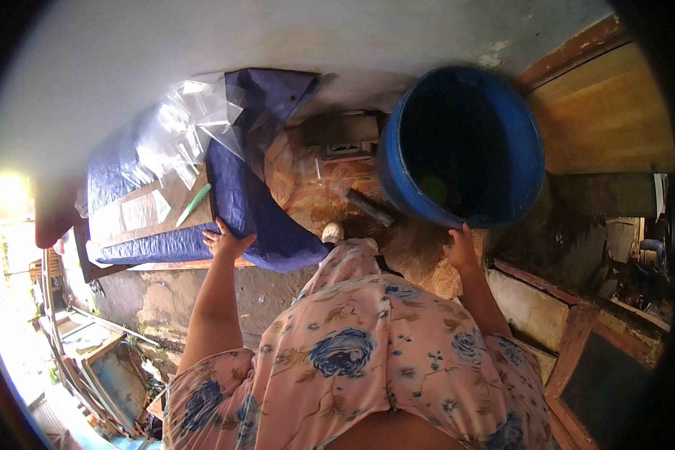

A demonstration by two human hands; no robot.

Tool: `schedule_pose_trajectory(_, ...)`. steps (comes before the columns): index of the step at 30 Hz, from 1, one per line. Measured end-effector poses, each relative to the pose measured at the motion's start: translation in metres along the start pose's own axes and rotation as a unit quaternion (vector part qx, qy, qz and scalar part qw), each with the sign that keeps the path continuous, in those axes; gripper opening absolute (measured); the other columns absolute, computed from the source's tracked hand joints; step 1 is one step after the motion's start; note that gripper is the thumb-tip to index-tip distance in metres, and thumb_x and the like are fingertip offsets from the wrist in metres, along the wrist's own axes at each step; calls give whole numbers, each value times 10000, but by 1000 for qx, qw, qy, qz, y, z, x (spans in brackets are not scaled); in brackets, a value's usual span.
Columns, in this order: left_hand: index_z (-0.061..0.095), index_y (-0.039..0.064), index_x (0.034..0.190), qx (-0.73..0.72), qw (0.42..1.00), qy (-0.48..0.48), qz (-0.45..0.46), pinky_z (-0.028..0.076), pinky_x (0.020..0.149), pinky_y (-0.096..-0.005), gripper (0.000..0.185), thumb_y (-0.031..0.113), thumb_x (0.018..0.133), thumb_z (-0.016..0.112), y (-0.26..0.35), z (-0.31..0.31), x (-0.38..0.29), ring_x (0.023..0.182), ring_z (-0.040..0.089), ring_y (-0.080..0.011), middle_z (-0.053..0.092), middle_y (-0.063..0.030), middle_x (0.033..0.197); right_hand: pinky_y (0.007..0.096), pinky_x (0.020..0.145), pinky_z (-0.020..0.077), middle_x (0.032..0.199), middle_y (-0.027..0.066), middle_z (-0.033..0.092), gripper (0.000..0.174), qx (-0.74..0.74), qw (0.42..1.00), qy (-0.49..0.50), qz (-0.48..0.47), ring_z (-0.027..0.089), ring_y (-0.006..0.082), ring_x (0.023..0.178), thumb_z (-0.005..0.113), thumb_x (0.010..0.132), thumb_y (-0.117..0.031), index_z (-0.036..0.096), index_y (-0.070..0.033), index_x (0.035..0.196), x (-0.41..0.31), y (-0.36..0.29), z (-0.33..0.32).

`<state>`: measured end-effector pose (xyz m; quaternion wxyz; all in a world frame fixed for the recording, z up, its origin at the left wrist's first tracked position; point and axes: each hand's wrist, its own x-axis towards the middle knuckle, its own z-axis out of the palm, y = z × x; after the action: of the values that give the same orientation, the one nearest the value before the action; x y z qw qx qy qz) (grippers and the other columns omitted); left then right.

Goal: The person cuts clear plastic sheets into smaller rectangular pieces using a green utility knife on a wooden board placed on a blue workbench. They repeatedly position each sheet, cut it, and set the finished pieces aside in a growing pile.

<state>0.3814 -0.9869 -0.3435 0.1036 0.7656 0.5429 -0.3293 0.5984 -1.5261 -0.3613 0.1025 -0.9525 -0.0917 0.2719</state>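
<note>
My left hand (228, 242) rests with fingers spread on a blue tarpaulin (242, 202) that covers a table. Just beyond its fingertips, a knife with a light green handle (196, 202) lies on a wooden board (201, 212). Clear plastic sheets or bags (180, 129) are heaped over the tarpaulin, and some flat pieces (138, 214) lie on the board. My right hand (461, 250) is at the near rim of a large blue plastic drum (394, 163), a fingertip touching it. Whether the fingers grip the rim is unclear. The drum's mouth faces me and its inside is dark.
Near my feet a dark bar-like piece (369, 207) lies on the patterned floor covering (354, 183). A dark box-like object (340, 129) sits against the pale wall (337, 34). To the right is a wooden panel (602, 112); old framed panels (98, 360) lean at lower left.
</note>
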Motion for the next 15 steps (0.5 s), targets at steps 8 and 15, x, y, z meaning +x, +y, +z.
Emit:
schedule_pose_trajectory(8, -102, 177, 1430, -5, 1000, 7, -3, 193, 1073, -482, 1271, 672, 569, 690, 1, -3, -6, 1330, 49, -489, -79, -339, 1423, 420, 1028, 325, 1428, 219, 216, 481, 18, 996, -77, 40, 287, 363, 1289, 658, 751, -194, 514, -67, 1193, -38, 29, -5)
schedule_pose_trajectory(15, -91, 187, 1433, -7, 1000, 20, -6, 194, 1074, -479, 1260, 666, 570, 692, 0, 0, -5, 1330, 67, -485, -62, -332, 1428, 421, 1022, 340, 1418, 213, 246, 473, -3, 995, -66, 69, 330, 370, 1264, 648, 773, -188, 501, -66, 1206, -67, 77, -8)
